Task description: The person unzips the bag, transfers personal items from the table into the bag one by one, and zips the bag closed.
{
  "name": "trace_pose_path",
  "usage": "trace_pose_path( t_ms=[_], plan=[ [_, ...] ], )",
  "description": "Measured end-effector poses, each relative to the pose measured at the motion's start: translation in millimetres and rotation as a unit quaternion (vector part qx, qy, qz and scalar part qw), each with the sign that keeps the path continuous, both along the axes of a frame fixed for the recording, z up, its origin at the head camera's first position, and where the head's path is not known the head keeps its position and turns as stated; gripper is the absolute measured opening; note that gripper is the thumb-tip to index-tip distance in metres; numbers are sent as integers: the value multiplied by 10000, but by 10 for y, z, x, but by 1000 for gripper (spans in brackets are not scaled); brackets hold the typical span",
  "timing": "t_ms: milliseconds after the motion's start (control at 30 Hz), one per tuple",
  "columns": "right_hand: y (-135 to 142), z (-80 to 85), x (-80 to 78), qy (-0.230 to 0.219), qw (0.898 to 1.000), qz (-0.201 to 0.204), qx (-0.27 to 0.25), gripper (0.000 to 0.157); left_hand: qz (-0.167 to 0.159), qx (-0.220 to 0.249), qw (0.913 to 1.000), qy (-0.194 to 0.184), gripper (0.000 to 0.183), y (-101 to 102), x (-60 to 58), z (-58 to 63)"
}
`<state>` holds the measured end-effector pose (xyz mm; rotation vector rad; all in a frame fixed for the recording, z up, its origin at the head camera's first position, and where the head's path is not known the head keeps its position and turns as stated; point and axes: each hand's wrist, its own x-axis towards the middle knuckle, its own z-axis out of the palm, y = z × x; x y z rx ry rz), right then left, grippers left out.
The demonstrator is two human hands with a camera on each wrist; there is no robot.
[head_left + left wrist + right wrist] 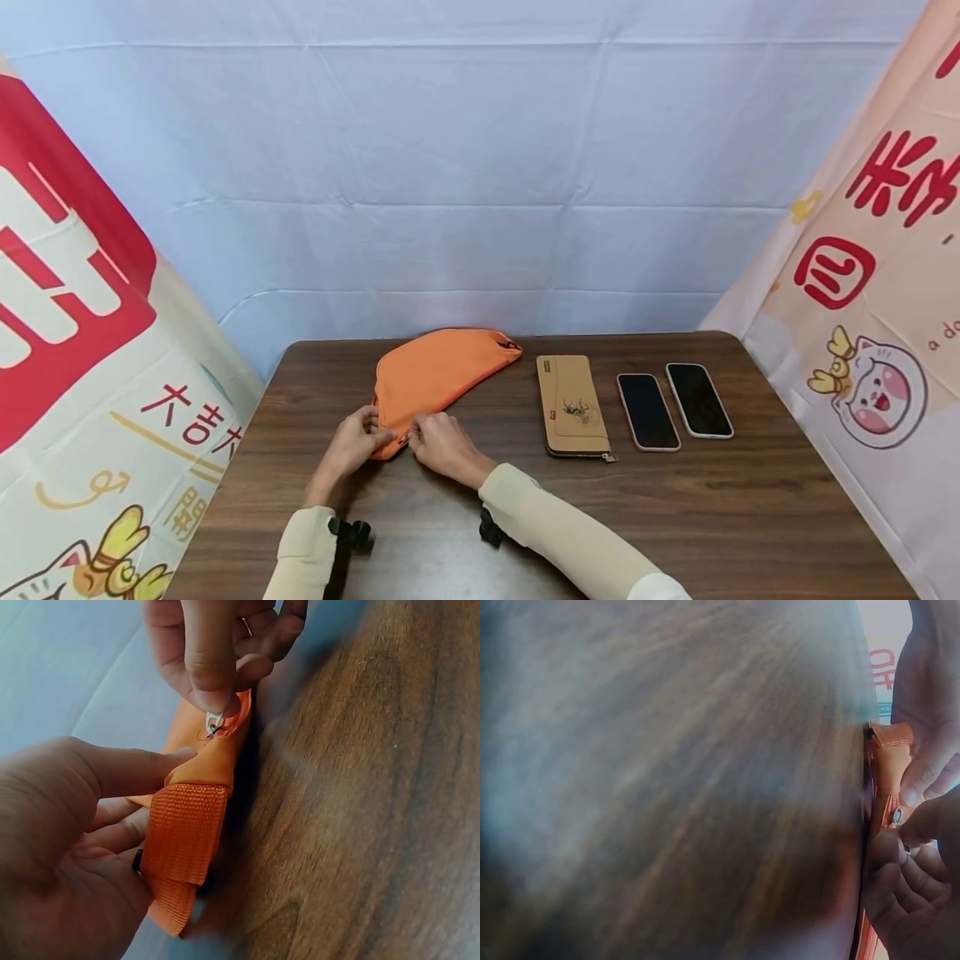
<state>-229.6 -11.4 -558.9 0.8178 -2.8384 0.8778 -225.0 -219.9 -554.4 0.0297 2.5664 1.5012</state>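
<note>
An orange zippered pouch (pixel 438 367) with a webbing strap end lies at the left part of the table. My left hand (pixel 354 437) pinches its near left corner between thumb and fingers, beside the folded orange webbing (pixel 187 832). With thumb and forefinger my right hand (pixel 442 446) pinches the small metal zipper pull (pixel 214 720) near that same corner. In the right wrist view the right hand (pixel 919 881) sits close to the left thumb, and the orange zipper edge runs under it.
Right of the pouch lie a tan long wallet (pixel 573 404) with a zipper, a phone with a pink edge (pixel 648 412) and a phone with a white edge (pixel 699 400). The dark wooden table (pixel 712 517) meets a pale cloth backdrop (pixel 450 167) behind.
</note>
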Motion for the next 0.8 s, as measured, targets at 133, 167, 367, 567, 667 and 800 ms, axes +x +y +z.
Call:
trace_pose_path(
  t_ms=[133,167,367,567,667,800],
  plan=[
    [8,-20,-27,170,9998,16,63,9,-51,64,10000,-50,34,-12,-1,-15],
    [18,-25,-38,194,9998,9,68,9,-46,44,10000,-42,35,-17,0,-20],
    [129,-20,-130,109,9995,-280,56,13,46,-68,10000,-37,39,-70,9,-38],
    [202,3,-168,138,9998,-166,54,10,100,-80,9999,-6,40,-80,22,-37],
    [212,2,-158,102,9998,-142,36,10,137,-185,9997,54,35,-81,28,-36],
    [224,-3,-151,136,9997,-174,43,9,166,-282,9992,227,29,-74,22,-39]
  ],
)
